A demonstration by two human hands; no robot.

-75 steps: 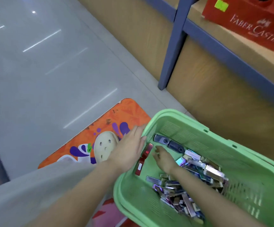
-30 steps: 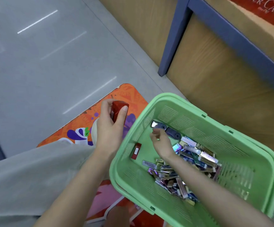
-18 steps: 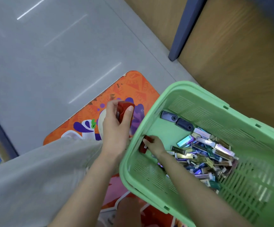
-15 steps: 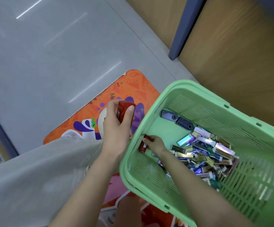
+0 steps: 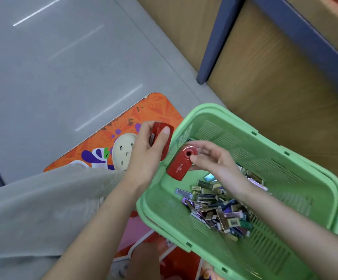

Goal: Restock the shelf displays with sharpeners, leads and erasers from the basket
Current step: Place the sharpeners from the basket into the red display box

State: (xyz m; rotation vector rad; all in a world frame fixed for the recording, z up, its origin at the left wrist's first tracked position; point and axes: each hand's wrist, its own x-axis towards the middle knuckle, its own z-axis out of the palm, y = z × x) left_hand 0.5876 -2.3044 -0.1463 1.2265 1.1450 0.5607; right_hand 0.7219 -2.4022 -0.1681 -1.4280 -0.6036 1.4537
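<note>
The right hand (image 5: 214, 160) is now lifting a second red sharpener (image 5: 179, 165) clear of the basket (image 5: 214, 128) floor, where it was lying against the near wall half a second ago, and is pinching it between thumb and fingertips. The left hand (image 5: 146, 156) is still gripping the first red sharpener (image 5: 160, 128) just outside the rim. With both hands loaded, a trip up to the shelf (image 5: 315, 47) is probably coming next. The lead packs (image 5: 214, 209) are still waiting in the basket.
</note>
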